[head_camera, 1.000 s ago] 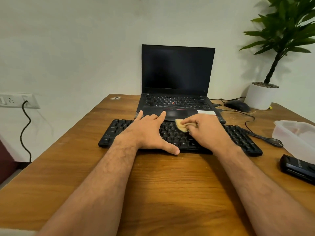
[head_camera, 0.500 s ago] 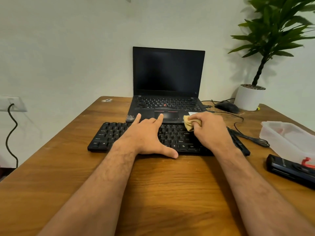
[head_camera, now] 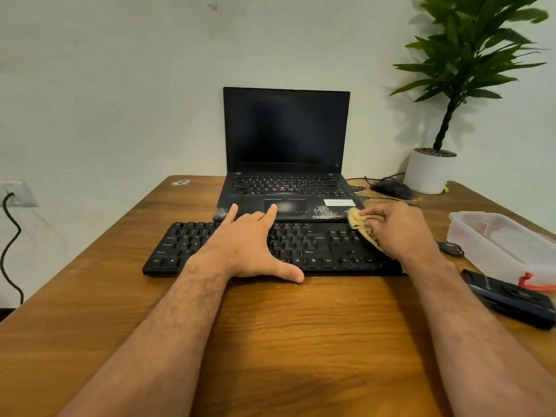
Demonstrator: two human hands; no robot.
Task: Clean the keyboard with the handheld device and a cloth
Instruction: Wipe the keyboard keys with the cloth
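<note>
**Cloth pinched at right end of keyboard**

Right hand [head_camera: 400, 230], fingers curled round a bunched tan cloth [head_camera: 362, 225], pressing it onto the right end of the black keyboard [head_camera: 319, 251] in the middle of the frame. Cloth sticking out past the fingertips toward the upper left, its far edge just at the laptop's front lip. Left hand [head_camera: 246, 248] laid flat on the keyboard's middle, fingers straight and spread, pointing up the frame, thumb stretched out to the right along the keyboard's near edge and touching the wood. Both bare forearms running up from the bottom edge of the frame.

Keyboard lying crosswise on a brown wooden table [head_camera: 285, 341], directly in front of an open black laptop [head_camera: 285, 164] with a dark screen, centre of frame; pale scuff marks on the laptop's palm rest at both front corners. Dark blue-black handheld device [head_camera: 511, 299] flat on the table at right, well apart from the keyboard, untouched. Clear plastic container [head_camera: 499, 245] just above it at the right edge, a red piece at its near corner. Black mouse [head_camera: 391, 188] and white pot with a green plant [head_camera: 430, 173] in the upper right. Wall socket with a black cable [head_camera: 12, 236] at the left edge.
</note>
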